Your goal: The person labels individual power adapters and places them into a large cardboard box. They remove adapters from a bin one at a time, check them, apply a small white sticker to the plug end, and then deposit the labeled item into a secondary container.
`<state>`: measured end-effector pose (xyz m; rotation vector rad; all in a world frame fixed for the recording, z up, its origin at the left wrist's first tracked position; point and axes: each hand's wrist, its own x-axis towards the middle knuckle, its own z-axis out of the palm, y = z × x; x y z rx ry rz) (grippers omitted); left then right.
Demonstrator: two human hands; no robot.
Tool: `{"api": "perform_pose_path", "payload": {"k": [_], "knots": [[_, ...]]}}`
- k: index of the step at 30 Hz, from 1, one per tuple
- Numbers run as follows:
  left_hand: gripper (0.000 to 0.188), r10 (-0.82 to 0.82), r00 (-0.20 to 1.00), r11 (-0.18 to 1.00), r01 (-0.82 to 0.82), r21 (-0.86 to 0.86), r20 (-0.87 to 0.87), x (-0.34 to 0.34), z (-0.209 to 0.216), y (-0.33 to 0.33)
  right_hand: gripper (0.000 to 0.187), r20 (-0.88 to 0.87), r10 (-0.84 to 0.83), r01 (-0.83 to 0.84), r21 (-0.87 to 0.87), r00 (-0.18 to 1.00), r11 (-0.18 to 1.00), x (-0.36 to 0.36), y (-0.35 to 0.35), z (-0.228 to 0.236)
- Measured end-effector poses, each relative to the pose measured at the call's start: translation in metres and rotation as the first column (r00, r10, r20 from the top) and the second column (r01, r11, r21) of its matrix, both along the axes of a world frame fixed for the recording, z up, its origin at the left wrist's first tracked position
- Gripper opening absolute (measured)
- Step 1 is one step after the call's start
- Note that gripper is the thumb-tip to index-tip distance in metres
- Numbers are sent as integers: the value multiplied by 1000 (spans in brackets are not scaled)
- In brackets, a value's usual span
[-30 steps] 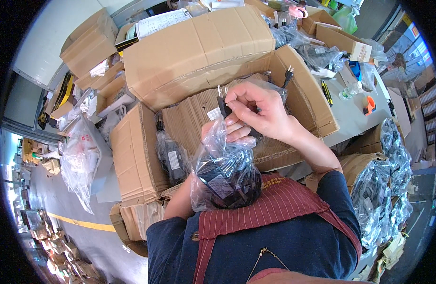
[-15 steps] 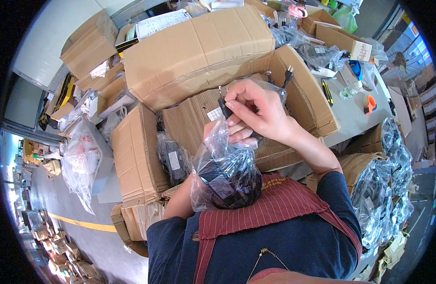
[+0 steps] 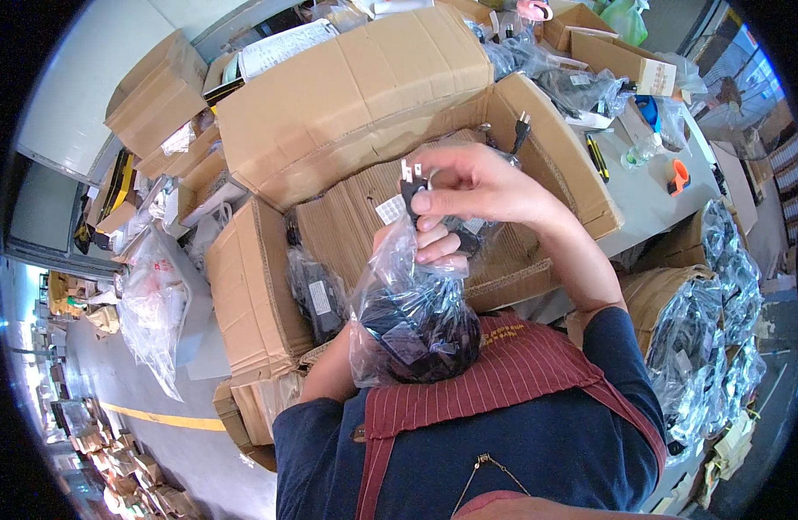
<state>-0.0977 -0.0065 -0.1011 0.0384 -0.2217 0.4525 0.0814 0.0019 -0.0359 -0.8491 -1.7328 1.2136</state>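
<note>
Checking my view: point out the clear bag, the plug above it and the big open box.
Clear bag (image 3: 420,325), head view: its filled middle.
Plug (image 3: 409,187), head view: its black body.
Open box (image 3: 355,95), head view: its far flap.

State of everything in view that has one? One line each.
Clear bag: bulging, neck gathered.
Plug: prongs up, sticking out above the bag.
Left hand: closed around the bag's neck.
Right hand: fingers curled, thumb at the plug; grip unclear.
Large cardboard box: open on top.
</note>
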Motion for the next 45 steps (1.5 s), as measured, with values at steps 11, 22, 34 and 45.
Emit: {"api": "perform_pose_path", "payload": {"k": [11, 22, 34, 45], "knots": [[38, 977, -151, 18, 759, 651, 149, -106, -48, 60, 29, -175, -237, 168, -336, 956, 927, 39, -6, -21], [61, 960, -275, 279, 928, 247, -51, -157, -68, 24, 23, 289, -497, 565, -245, 818, 788, 96, 26, -52], [37, 909, -417, 401, 876, 269, 0, -162, -39, 47, 23, 325, -715, 721, 127, 619, 681, 103, 33, -80], [66, 880, -461, 465, 885, 10, -117, -173, -80, 79, 42, 132, -763, 766, 37, 633, 642, 81, 29, -79]]}}
